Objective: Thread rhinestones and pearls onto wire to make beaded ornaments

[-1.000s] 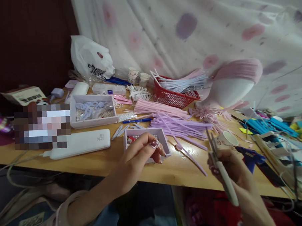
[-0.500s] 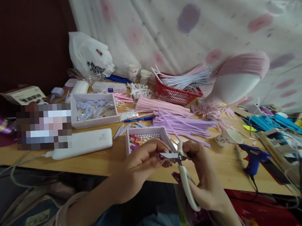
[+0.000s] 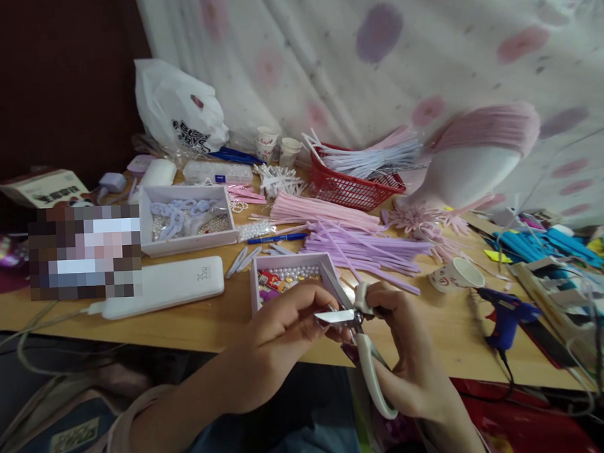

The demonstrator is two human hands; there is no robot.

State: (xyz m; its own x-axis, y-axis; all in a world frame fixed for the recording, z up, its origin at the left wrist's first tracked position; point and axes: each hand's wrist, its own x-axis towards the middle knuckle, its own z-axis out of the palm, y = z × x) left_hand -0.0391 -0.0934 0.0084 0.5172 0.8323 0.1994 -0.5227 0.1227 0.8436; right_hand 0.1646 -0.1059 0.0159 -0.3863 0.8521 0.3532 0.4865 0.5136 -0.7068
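Observation:
My right hand (image 3: 412,355) grips white-handled scissors (image 3: 365,357), blades pointing left toward my other hand. My left hand (image 3: 281,331) is pinched shut at the blade tips (image 3: 330,316); what it holds is too small to make out. Both hands hover at the front edge of the wooden table (image 3: 211,324), just in front of a small lilac box (image 3: 291,277) holding pearls and beads.
A white power bank (image 3: 162,286) lies left of the box; behind it a lilac tray (image 3: 186,219) of chain links. Pink and purple pipe cleaners (image 3: 353,241), a red basket (image 3: 353,184), a paper cup (image 3: 457,275) and a blue glue gun (image 3: 503,311) lie to the right.
My right hand brought the scissors down and left from the table's right side to meet my left hand; the blades now rest at the left fingertips. Little moved in the last half second.

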